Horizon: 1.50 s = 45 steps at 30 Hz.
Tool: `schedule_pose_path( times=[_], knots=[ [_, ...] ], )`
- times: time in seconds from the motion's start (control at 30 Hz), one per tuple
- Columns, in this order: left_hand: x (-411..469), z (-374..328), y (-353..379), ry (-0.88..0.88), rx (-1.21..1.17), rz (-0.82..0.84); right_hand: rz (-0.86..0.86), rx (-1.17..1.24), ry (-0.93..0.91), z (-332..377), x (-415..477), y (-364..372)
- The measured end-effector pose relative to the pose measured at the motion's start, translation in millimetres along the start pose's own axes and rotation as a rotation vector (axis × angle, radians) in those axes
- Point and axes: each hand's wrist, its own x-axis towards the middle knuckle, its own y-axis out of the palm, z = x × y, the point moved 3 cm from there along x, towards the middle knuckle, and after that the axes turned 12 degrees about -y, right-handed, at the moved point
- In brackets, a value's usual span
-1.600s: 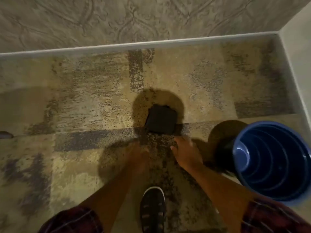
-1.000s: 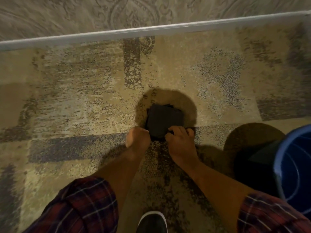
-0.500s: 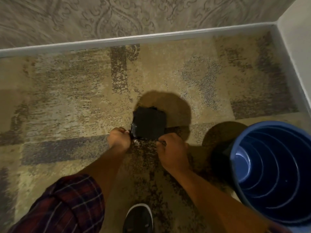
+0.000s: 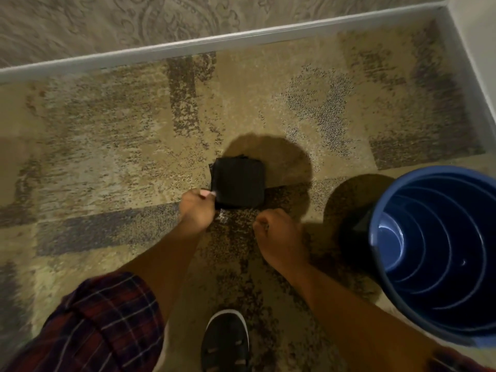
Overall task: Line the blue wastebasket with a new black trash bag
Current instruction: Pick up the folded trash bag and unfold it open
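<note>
Two hands are down at the folded black trash bag [image 4: 238, 183]. The left hand [image 4: 197, 209] has its grip pinched on the bag's near left corner. The right hand [image 4: 279, 237] is curled into a fist just short of the near right corner, and from here I cannot tell whether its grip has any plastic in it. The bag is a tight square packet held low over the carpet [image 4: 107, 146], just beyond both grips.

The risk I see is in the unfolding. The film looks thin and its layers cling, so a one-sided pinch could let the packet twist or slip free when shaken. Pulling hard at a single corner could also stretch or tear it, or open the sealed end instead of the mouth.

To the right of the right grip, well apart from the bag, stands the blue wastebasket [image 4: 434, 253], upright on the carpet. Nothing shows inside it: only bare blue walls and bottom, no liner yet. A dark shoe [image 4: 225, 342] sits near, behind both grips.
</note>
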Motion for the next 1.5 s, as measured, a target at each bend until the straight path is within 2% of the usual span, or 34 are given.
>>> schedule_pose_path(
  times=[0.07, 0.17, 0.23, 0.3, 0.33, 0.37, 0.43, 0.53, 0.6, 0.7, 0.77, 0.8, 0.9, 0.97, 1.07, 1.17, 1.2, 1.27, 1.33, 1.43, 1.5],
  knots=[
    [-24, 2, -3, 0.139, 0.003, 0.086, -0.016, 0.156, 0.09, 8, 0, -2],
    [-71, -1, -15, 0.275, 0.03, 0.14, -0.045, 0.434, 0.343, 28, -9, -11],
    [-107, -6, -27, 0.297, -0.012, 0.156, -0.042, 0.647, 0.544, 45, -18, -18],
    [-142, -9, -42, 0.306, -0.097, 0.176, 0.03, 0.945, 0.791, 62, -34, -27],
    [-160, -8, -50, 0.292, -0.141, 0.192, 0.053, 1.069, 0.848, 70, -43, -33],
    [-177, -6, -58, 0.262, -0.185, 0.217, 0.042, 1.144, 0.87, 74, -49, -37],
    [-214, -2, -73, 0.212, -0.246, 0.258, -0.087, 1.235, 0.888, 82, -62, -53],
    [-271, 11, -101, 0.163, -0.184, 0.195, -0.302, 1.287, 0.85, 95, -84, -88],
    [-303, 22, -116, 0.09, -0.256, 0.184, -0.36, 1.116, 0.682, 107, -102, -123],
    [-337, 37, -134, -0.147, -0.379, 0.095, -0.329, 0.524, 0.271, 131, -141, -174],
    [-361, 30, -146, -0.206, -0.394, 0.006, -0.275, 0.349, 0.101, 148, -176, -204],
    [-369, 21, -150, -0.214, -0.433, 0.028, -0.25, 0.322, 0.023, 153, -189, -212],
    [-405, -16, -145, -0.274, -0.604, 0.371, -0.059, 0.193, -0.174, 167, -230, -241],
    [-432, -38, -137, -0.281, -0.588, 0.593, 0.047, 0.121, -0.298, 173, -256, -256],
    [-468, -59, -123, -0.298, -0.552, 0.715, 0.135, 0.002, -0.469, 181, -287, -282],
    [-495, -67, -115, -0.346, -0.557, 0.65, 0.221, -0.018, -0.466, 173, -312, -300],
    [-507, -68, -115, -0.339, -0.551, 0.618, 0.197, 0.059, -0.422, 170, -323, -308],
    [-530, -68, -118, -0.314, -0.562, 0.594, 0.078, 0.346, -0.246, 166, -340, -326],
    [-549, -62, -124, -0.274, -0.585, 0.591, -0.051, 0.495, -0.079, 164, -348, -339],
    [-581, -56, -131, -0.219, -0.577, 0.613, -0.294, 0.42, 0.032, 164, -350, -363],
    [-598, -51, -134, -0.208, -0.565, 0.646, -0.375, 0.41, 0.094, 166, -343, -378]
  ],
)
